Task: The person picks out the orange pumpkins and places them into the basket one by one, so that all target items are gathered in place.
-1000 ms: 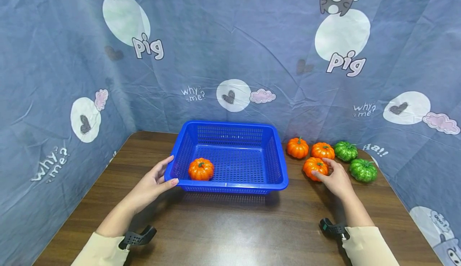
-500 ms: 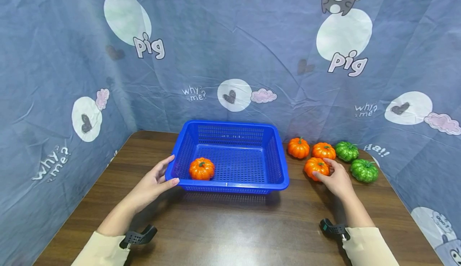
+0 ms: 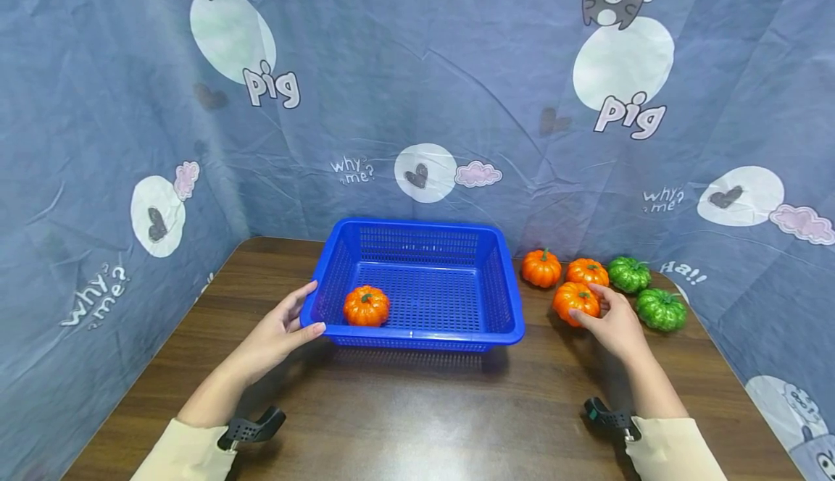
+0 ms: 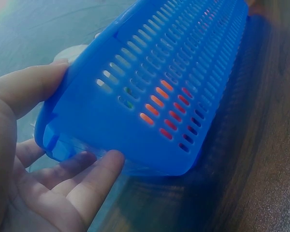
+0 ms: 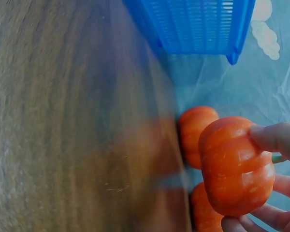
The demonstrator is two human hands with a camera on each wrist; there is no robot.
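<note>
My left hand [image 3: 272,337] grips the left front corner of a blue plastic basket [image 3: 427,335], its thumb on the rim and its fingers against the outer wall in the left wrist view. One small orange pumpkin [image 3: 367,306] lies inside, near the basket's front left. On the right, my right hand [image 3: 615,327] holds another orange pumpkin [image 3: 577,303] between thumb and fingers. In the right wrist view this held pumpkin [image 5: 237,166] looks slightly off the wooden table, its green stem partly hidden by the hand.
Two more orange pumpkins, one nearer the basket [image 3: 541,269] and one behind the held one [image 3: 588,272], stand at the back right. Two green pumpkins, a far one [image 3: 629,275] and a nearer one [image 3: 661,310], sit right of them. A printed blue cloth [image 3: 417,90] hangs behind the table [image 3: 417,408].
My right hand and the orange pumpkin it holds have shifted slightly right and up. The left hand and basket stay in place.
</note>
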